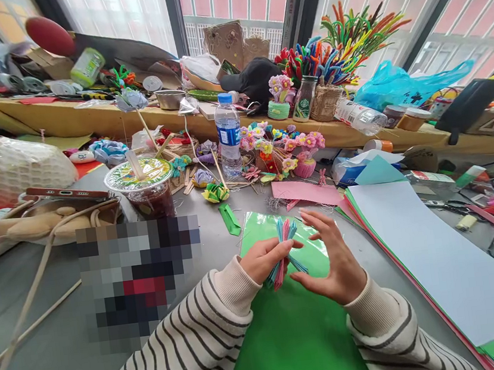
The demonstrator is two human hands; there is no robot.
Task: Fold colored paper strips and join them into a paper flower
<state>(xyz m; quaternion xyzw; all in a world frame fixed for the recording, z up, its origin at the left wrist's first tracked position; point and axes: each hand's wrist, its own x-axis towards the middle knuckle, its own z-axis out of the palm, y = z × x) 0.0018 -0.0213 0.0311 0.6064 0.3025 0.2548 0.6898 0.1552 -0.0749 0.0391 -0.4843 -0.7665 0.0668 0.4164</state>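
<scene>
My left hand (263,259) grips a bundle of folded pink and blue paper strips (283,242), pinched at its middle so both ends fan out. My right hand (333,258) is right next to the bundle, fingers spread, fingertips touching its lower side. Both hands hover over a green paper sheet (292,335) lying on the grey table (47,353). Both my sleeves are cream with dark stripes.
A stack of coloured paper sheets (436,258) lies to the right, a pink sheet (306,193) beyond my hands. A lidded drink cup (146,188), a water bottle (228,134), paper flowers (285,147) and pipe cleaners (346,40) crowd the back. A bag with a phone (52,212) sits left.
</scene>
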